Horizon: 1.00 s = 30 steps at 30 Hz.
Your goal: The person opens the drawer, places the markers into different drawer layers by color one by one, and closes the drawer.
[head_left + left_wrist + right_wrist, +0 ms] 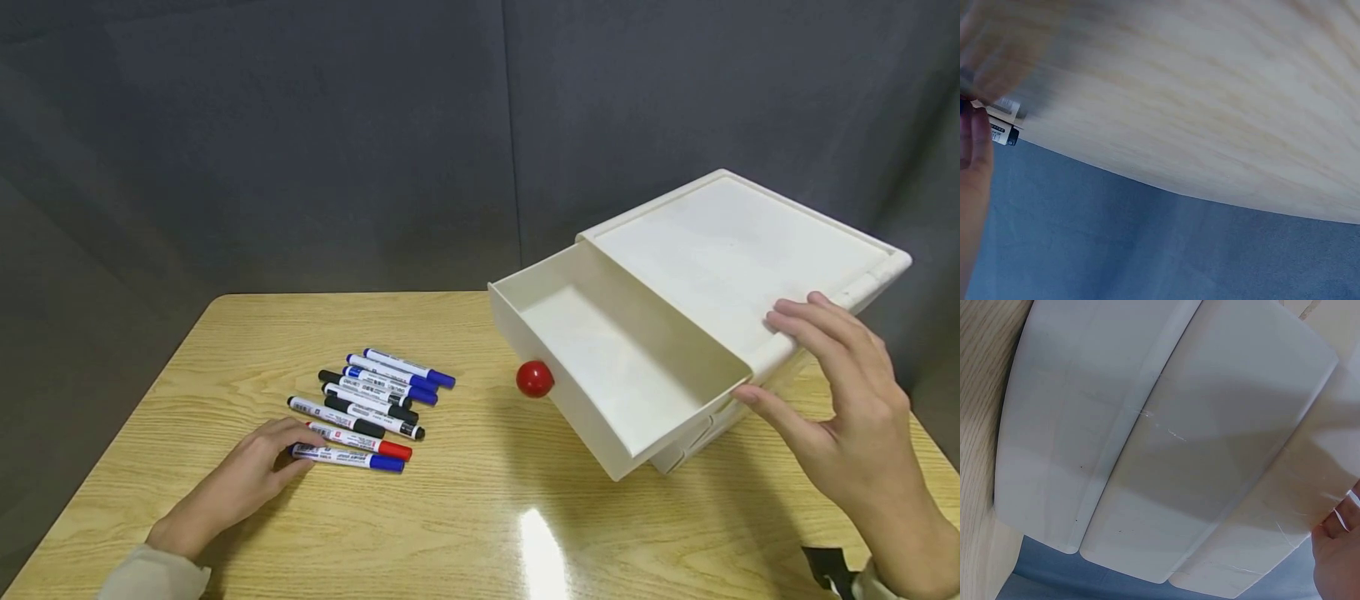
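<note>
Head view: overlapping the left ends of the red-capped marker (360, 441) and lowest blue-capped marker (348, 457) with the left hand (243, 477) on the tabletop (450, 529), lower left, leaving its grip impossible to tell; resting the right hand (855, 392), with grip spread apart, on the white drawer unit (742, 250), right.

Capped markers (373, 415) left of the open white drawer (611, 354)

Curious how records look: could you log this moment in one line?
left hand: at nearest markers; right hand: touching white cabinet; top drawer: open; red knob: on drawer front
</note>
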Tool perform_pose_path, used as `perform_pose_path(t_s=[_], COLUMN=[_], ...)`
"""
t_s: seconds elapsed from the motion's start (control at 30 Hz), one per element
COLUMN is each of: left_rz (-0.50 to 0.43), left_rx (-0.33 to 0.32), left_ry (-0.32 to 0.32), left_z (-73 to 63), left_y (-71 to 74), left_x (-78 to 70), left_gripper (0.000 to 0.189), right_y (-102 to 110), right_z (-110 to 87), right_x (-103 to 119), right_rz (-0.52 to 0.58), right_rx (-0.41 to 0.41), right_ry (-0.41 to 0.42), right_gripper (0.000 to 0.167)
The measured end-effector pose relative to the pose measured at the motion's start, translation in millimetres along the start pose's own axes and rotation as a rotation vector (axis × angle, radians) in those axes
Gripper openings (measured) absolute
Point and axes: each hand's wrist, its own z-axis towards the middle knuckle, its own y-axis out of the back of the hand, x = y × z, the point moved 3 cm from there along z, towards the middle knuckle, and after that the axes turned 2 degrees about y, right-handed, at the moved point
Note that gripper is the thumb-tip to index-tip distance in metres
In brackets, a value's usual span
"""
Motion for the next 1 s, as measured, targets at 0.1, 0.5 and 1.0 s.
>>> perform_pose_path(t_s=[0.1, 0.5, 1.0], left_rz=[0.011, 0.036, 0.023], left_rx=[-0.002, -0.012, -0.108], left_ry=[-0.009, -0.058, -0.135], left_z=[-0.5, -1.5, 1.8], left_y=[0.7, 4.4, 9.8], left_x=[0.0, -2.8, -16.5], left_gripper=[0.032, 0.03, 0.031], right_y=[0.0, 0.0, -0.1], right_z=[-0.3, -0.9, -0.6], right_x=[0.0, -0.1, 0.6], right_rz=[0.0, -0.006, 0.004], right_rx=[0.002, -0.006, -0.008], right_ry=[-0.001, 0.008, 0.005], right_gripper=[0.079, 0.078, 0.079])
